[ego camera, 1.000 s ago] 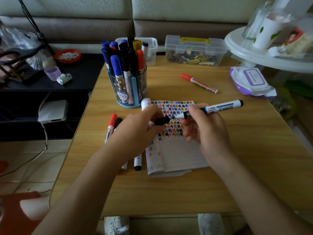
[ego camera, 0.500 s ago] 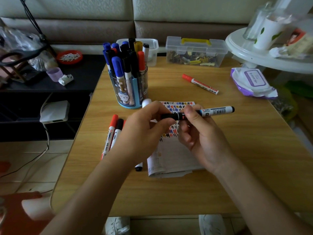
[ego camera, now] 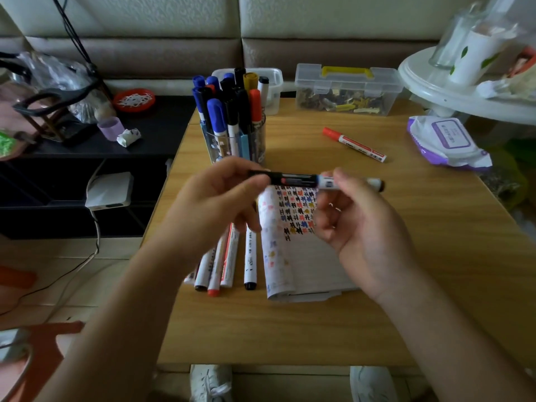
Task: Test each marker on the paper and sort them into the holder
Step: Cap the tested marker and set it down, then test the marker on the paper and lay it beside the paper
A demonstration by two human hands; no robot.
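Observation:
I hold a black-capped white marker level above the paper, cap on. My left hand pinches the cap end and my right hand grips the barrel. The paper lies folded on the wooden table, its upper part covered with coloured test marks. Behind my hands stands the clear holder, full of blue, black, red and yellow markers. Several markers lie side by side left of the paper. A red-capped marker lies alone at the back right.
A clear box with a yellow handle and a small clear tub stand at the table's far edge. A purple wipes pack lies at the right edge, beside a white round stand. A dark low shelf is left.
The cap in my left hand has gone onto the marker's tip. Both hands then lifted the closed marker up and slightly left, toward the holder.

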